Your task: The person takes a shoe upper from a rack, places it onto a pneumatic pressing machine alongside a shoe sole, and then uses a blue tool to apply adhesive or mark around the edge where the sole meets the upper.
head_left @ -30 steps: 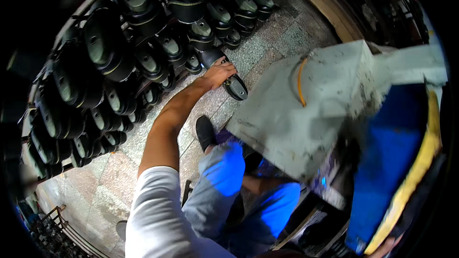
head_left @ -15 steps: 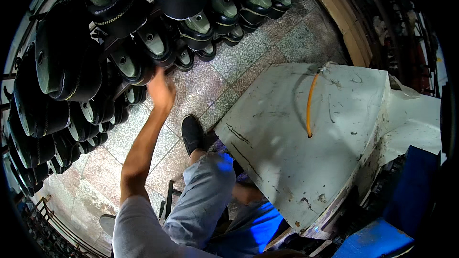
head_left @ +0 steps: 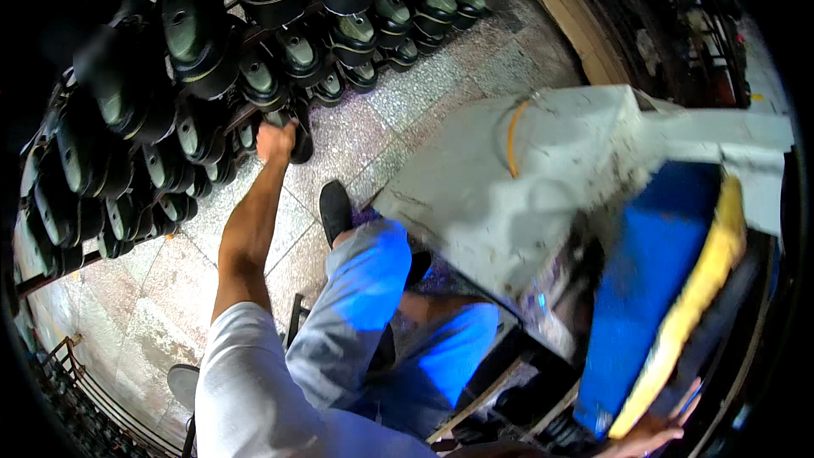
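Left grip (head_left: 275, 142) curled round black shoe (head_left: 303, 139); right grip (head_left: 661, 433) spread.

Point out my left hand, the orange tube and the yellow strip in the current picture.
Left hand (head_left: 275, 143): head view, on the back of the hand.
Orange tube (head_left: 510, 141): head view, midway along its curve.
Yellow strip (head_left: 682, 314): head view, about halfway along its length.

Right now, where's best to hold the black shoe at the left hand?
Likely the long body of the black shoe, grip coming from the near side, where the left hand is: the shoe's rounded near end shows clear against the floor, while other shoes crowd its far end.
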Tool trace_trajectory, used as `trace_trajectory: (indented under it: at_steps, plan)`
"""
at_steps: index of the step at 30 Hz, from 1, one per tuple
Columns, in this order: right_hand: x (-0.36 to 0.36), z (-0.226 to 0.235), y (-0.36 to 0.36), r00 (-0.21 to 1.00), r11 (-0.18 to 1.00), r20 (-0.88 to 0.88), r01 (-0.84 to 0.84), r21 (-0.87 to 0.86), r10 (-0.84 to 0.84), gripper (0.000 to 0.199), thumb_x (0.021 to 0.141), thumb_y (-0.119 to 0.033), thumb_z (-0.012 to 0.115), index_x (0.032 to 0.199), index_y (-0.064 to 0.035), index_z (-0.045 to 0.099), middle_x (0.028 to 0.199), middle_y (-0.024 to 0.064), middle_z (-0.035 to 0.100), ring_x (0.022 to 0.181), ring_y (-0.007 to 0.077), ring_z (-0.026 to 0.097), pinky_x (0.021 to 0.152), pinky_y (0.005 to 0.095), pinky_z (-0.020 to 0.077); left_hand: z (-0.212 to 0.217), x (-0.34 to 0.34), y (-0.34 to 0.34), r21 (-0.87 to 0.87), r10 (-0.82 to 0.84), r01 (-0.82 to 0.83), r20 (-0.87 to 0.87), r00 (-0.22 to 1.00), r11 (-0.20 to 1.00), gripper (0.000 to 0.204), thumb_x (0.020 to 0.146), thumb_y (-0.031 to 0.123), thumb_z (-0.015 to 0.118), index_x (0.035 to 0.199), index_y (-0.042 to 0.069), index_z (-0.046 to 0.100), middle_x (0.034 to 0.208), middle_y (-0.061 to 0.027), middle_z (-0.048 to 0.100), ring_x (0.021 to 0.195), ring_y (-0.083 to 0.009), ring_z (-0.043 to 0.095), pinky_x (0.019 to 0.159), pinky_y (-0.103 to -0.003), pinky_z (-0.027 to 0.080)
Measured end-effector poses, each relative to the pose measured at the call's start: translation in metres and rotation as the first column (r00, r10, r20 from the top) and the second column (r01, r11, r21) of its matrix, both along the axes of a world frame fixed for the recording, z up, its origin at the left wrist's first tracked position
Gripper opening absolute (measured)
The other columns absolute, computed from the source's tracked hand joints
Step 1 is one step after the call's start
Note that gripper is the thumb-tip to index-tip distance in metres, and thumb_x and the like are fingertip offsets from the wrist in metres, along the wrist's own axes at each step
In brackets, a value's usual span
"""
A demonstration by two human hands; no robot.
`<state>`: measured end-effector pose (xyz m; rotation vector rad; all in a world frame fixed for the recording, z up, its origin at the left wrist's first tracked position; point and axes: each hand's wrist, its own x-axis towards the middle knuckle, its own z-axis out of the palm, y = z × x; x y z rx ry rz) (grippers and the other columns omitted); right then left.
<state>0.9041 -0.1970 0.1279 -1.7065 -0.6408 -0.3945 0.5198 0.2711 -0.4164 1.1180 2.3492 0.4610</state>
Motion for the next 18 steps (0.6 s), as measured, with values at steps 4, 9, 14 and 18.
trace_trajectory:
  at_steps: [4,9,14,18]
  plan:
    - [-0.044,-0.004,-0.037,0.825,0.933,0.565,0.198,-0.299,0.006,0.081,0.109,-0.059,0.021,0.153,0.0062,0.040,0.146,0.0312,0.053,0.140,0.0438,0.048,0.122,0.0535,0.0322,0.088,-0.030,-0.142,-0.111,0.127,-0.067,0.722,0.680,0.992,0.040,0.076,0.029,0.090,0.088,-0.007,0.075,0.086,-0.0101,0.073,0.076,-0.0163,0.063,0.068,-0.034,0.050]
    - [-0.161,-0.088,-0.022,0.521,0.743,-0.687,-0.667,0.041,0.506,0.065,0.089,-0.023,0.064,0.146,0.0073,0.052,0.133,0.0179,0.066,0.123,0.0297,0.062,0.111,0.0428,0.0430,0.315,-0.045,-0.300,0.300,-0.311,0.088,0.874,0.374,0.950,0.043,0.081,0.013,0.085,0.117,-0.001,0.067,0.103,-0.0075,0.071,0.092,-0.0153,0.064,0.085,-0.031,0.054]
    - [-0.226,-0.099,-0.009,0.081,0.277,-0.421,-0.860,0.428,0.903,0.105,0.085,-0.034,0.081,0.160,0.0061,0.020,0.159,0.0166,0.039,0.145,0.0266,0.041,0.122,0.0411,0.0272,0.469,-0.067,-0.367,0.833,-0.889,0.396,0.451,-0.078,0.387,0.078,0.084,0.032,0.082,0.146,0.000,0.046,0.138,-0.0214,0.055,0.132,-0.0312,0.052,0.111,-0.045,0.040]
    - [-0.202,-0.052,-0.063,0.081,0.358,-0.428,-0.698,0.621,0.900,0.098,0.083,-0.052,0.072,0.153,0.0080,0.037,0.147,0.0182,0.055,0.134,0.0279,0.055,0.116,0.0395,0.0388,0.542,-0.016,-0.297,0.662,-0.744,0.510,-0.665,0.061,-0.549,0.088,0.080,0.037,0.084,0.152,0.004,0.044,0.158,-0.0292,0.038,0.149,-0.0442,0.035,0.122,-0.060,0.026]
